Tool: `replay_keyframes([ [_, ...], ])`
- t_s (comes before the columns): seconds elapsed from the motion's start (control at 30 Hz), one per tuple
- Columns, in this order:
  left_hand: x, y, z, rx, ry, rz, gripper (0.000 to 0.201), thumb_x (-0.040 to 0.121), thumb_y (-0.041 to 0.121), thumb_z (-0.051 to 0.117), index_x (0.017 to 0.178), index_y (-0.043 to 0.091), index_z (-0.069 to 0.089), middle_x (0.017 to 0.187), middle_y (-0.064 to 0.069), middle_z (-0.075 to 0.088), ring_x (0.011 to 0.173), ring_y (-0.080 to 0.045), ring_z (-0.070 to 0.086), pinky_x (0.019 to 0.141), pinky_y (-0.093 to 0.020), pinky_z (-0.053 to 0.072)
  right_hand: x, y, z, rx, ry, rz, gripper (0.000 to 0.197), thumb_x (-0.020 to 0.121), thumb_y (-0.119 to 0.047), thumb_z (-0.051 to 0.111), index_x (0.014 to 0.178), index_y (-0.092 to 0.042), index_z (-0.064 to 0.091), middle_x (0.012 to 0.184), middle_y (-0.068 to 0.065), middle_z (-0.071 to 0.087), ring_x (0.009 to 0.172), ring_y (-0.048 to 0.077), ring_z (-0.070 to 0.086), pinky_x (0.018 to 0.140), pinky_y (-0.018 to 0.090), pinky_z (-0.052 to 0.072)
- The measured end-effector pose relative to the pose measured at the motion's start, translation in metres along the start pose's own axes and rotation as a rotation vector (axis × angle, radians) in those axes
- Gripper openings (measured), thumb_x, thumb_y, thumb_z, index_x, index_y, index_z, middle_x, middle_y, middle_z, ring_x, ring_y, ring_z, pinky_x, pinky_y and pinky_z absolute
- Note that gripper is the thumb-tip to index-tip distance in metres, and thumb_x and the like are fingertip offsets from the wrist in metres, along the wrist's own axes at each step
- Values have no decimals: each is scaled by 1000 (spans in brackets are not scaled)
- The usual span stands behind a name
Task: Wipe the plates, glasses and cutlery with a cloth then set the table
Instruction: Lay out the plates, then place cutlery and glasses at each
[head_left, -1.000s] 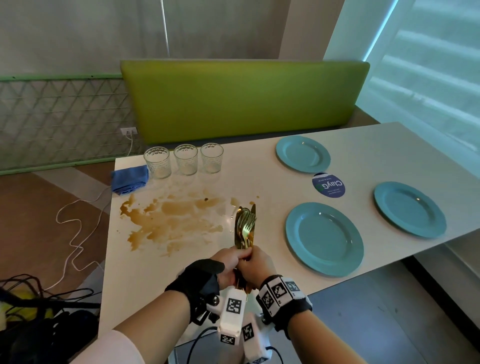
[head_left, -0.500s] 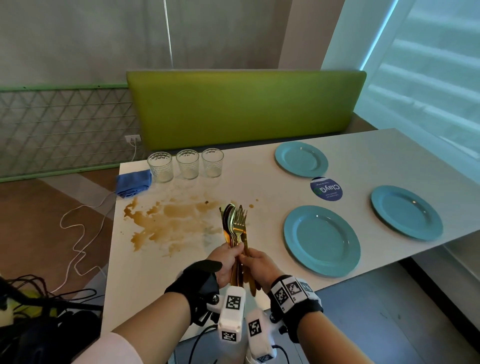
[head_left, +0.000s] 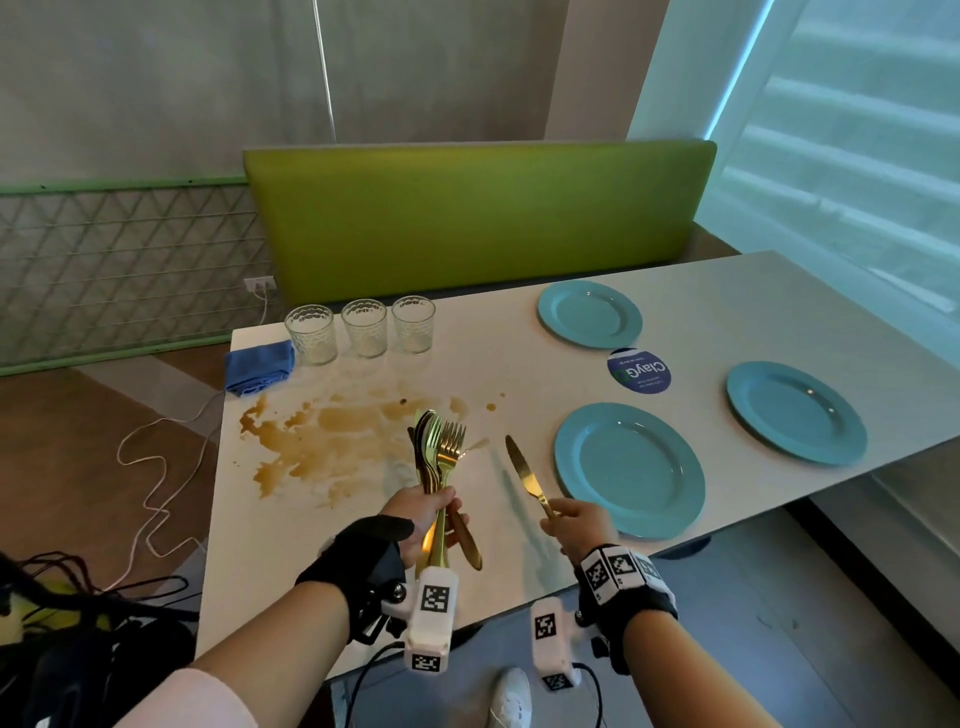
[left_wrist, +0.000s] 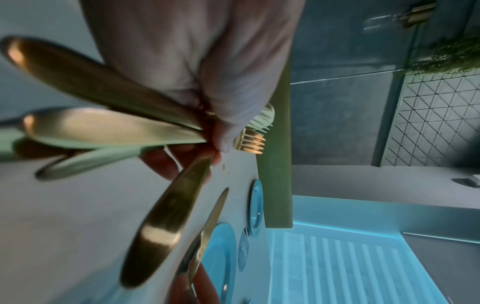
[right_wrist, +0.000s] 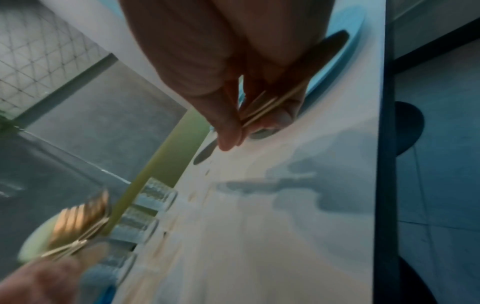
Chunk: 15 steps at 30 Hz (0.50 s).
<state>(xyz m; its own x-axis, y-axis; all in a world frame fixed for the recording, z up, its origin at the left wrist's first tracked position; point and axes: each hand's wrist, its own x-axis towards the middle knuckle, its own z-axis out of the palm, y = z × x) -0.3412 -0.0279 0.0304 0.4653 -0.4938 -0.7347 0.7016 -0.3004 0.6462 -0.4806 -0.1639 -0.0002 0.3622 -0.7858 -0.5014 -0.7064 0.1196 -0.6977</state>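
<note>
My left hand (head_left: 431, 519) grips a bundle of gold cutlery (head_left: 439, 457), forks and spoons pointing up, above the table's near edge. In the left wrist view the cutlery handles (left_wrist: 103, 127) fan out from the left hand (left_wrist: 207, 82). My right hand (head_left: 571, 522) pinches a single gold knife (head_left: 524, 475) by its handle, blade pointing away, just left of the nearest blue plate (head_left: 628, 467). The right wrist view shows the fingertips (right_wrist: 228, 133) pinching the knife handle (right_wrist: 270, 107). Two more blue plates (head_left: 589, 314) (head_left: 795, 410) lie farther right. Three glasses (head_left: 363, 327) stand in a row at the far left beside a folded blue cloth (head_left: 260, 364).
A brown spill (head_left: 332, 441) covers the left part of the white table (head_left: 519, 353). A round blue sticker (head_left: 639, 371) sits between the plates. A green bench back (head_left: 467, 218) runs behind the table. Cables (head_left: 150, 478) lie on the floor at left.
My right hand has drawn one knife out of the bundle and moved right toward the nearest plate. The left hand keeps the rest of the cutlery.
</note>
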Motion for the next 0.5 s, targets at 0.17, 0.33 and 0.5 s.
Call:
replay_keyframes([
  [0.17, -2, -2, -1, 47, -7, 5, 17, 96, 7, 46, 80, 6, 51, 72, -8, 54, 67, -23, 57, 56, -32, 43, 12, 12, 3, -82, 38, 6, 32, 82, -14, 66, 114, -17, 66, 111, 4, 69, 100, 20, 62, 90, 27, 46],
  [0.33, -3, 0, 0, 93, 12, 36, 18, 96, 7, 46, 79, 7, 51, 73, -7, 55, 67, -22, 58, 58, -32, 44, 12, 12, 12, -196, 78, -23, 33, 87, -9, 50, 116, -15, 66, 119, 6, 66, 112, 24, 58, 92, 25, 44],
  [0.5, -3, 0, -1, 92, 29, 33, 20, 97, 7, 45, 78, 7, 51, 72, -7, 54, 66, -22, 57, 59, -32, 45, 15, 6, 19, -353, 78, -52, 30, 87, -7, 51, 111, -13, 69, 115, 8, 67, 110, 24, 59, 93, 28, 45],
])
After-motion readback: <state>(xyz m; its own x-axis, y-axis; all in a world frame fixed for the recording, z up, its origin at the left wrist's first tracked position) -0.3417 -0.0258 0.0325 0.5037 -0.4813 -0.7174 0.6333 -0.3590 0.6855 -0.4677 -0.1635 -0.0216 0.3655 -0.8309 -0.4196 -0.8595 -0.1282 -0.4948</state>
